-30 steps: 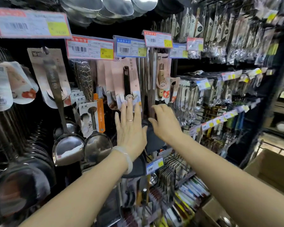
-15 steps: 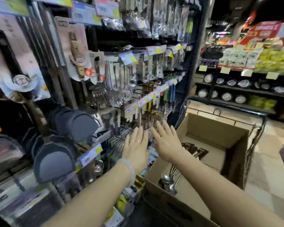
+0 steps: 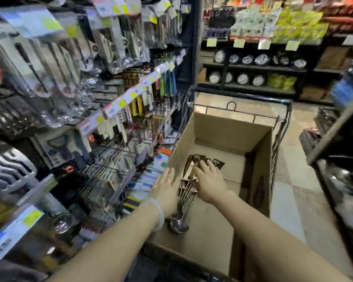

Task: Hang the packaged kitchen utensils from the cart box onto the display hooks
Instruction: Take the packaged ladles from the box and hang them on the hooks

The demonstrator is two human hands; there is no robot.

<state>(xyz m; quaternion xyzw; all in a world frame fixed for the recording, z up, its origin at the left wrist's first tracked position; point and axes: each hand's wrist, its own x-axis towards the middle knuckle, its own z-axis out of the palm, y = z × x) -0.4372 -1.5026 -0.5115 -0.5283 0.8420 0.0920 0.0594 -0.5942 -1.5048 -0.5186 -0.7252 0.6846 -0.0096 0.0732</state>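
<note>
Both hands were reaching into the cardboard box [image 3: 230,129] in the wire cart [image 3: 281,127]. The right hand [image 3: 209,180] lay with fingers extended and flat on the card headers of the packaged ladles [image 3: 184,197], not curled round them; the left hand [image 3: 166,189] hovered flat-fingered over the box's left wall — holding nothing, a bracelet [image 3: 158,212] at its wrist. The ladles lay bundled against the box's left wall, bowls toward its near edge; display hooks [image 3: 118,151] — blurred — stood just left of the cart.

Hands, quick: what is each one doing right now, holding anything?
Left hand: open, fingers straight, holding nothing, over the box's left edge.
Right hand: open, reaching onto the packaged utensils, nothing gripped yet.
</note>
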